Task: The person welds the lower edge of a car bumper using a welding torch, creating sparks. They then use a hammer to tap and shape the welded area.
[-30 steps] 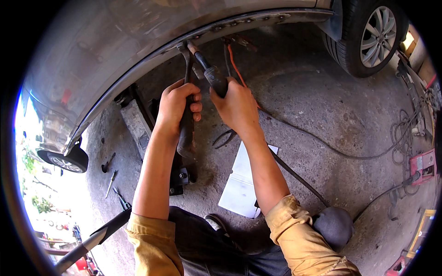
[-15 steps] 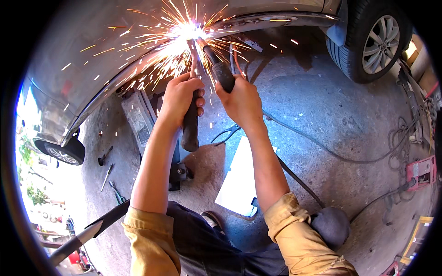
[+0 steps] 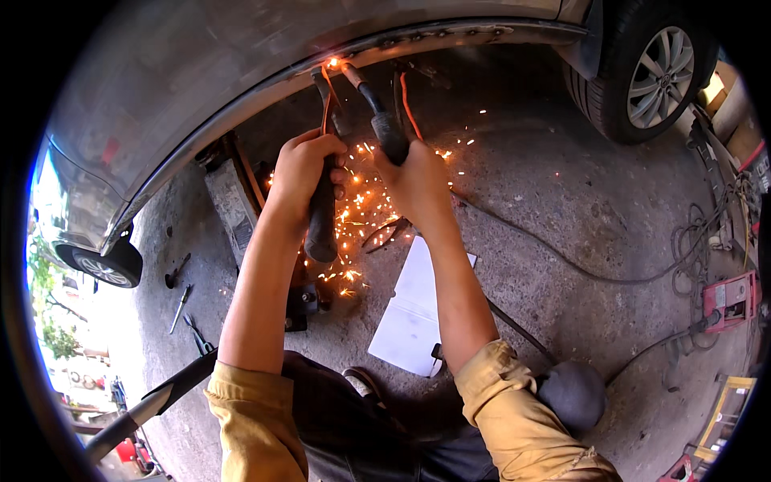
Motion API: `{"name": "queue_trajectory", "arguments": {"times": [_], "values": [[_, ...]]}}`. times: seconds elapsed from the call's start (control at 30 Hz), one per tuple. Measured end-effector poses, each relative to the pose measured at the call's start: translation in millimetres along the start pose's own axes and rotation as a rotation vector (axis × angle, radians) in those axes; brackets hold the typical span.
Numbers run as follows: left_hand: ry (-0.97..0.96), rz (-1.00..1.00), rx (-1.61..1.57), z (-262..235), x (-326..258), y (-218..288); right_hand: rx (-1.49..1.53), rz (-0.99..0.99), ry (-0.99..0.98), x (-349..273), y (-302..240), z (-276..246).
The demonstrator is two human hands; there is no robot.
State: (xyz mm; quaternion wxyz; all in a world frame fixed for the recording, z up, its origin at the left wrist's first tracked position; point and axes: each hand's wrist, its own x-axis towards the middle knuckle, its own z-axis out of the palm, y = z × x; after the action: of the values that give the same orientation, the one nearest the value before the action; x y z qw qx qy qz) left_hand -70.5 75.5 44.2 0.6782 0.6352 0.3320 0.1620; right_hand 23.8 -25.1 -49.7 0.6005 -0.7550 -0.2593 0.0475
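My left hand [image 3: 303, 173] is closed round the black grip of what looks like a hammer [image 3: 321, 229], its far end up against the lower edge of the car's sill [image 3: 450, 38]. In my right hand [image 3: 418, 181] is a welding torch [image 3: 389, 132], whose copper-coloured nozzle points at a small glowing orange spot on the sill. The two tools' far ends are close together there. Orange sparks [image 3: 353, 201] scatter between my forearms and over the floor. A row of dark weld marks runs along the sill to the right of the glow.
On the concrete floor lie an open white booklet [image 3: 405, 321], pliers [image 3: 385, 233] and a screwdriver [image 3: 181, 309]. A cable [image 3: 562, 261] crosses to the right, toward a red box [image 3: 731, 301]. The car's wheel [image 3: 662, 76] stands at the upper right; a jack-like metal block [image 3: 229, 205] sits under the sill.
The bright white-blue welding flash has died to a small orange glow, and sparks now fall toward the floor. Both hands keep their holds and have barely shifted.
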Motion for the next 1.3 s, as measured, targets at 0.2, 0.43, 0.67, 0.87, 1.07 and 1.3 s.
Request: {"name": "queue_trajectory", "arguments": {"times": [0.2,0.43,0.67,0.87,1.07,1.3], "values": [[0.011,0.010,-0.028,2,-1,0,0.000,-0.007,-0.005,1,2,-6],[0.013,0.010,-0.059,1,2,-2,-0.014,-0.030,-0.006,2,-3,0],[0.012,0.011,-0.008,5,-2,0,-0.035,-0.006,-0.016,3,-9,1],[0.010,0.020,0.018,8,-4,0,-0.054,0.033,-0.083,3,-13,-3],[0.022,0.031,0.053,8,0,-3,-0.028,-0.014,-0.005,4,-11,1],[0.023,0.027,0.010,6,0,-2,-0.081,-0.002,-0.025,3,-11,1]]}}
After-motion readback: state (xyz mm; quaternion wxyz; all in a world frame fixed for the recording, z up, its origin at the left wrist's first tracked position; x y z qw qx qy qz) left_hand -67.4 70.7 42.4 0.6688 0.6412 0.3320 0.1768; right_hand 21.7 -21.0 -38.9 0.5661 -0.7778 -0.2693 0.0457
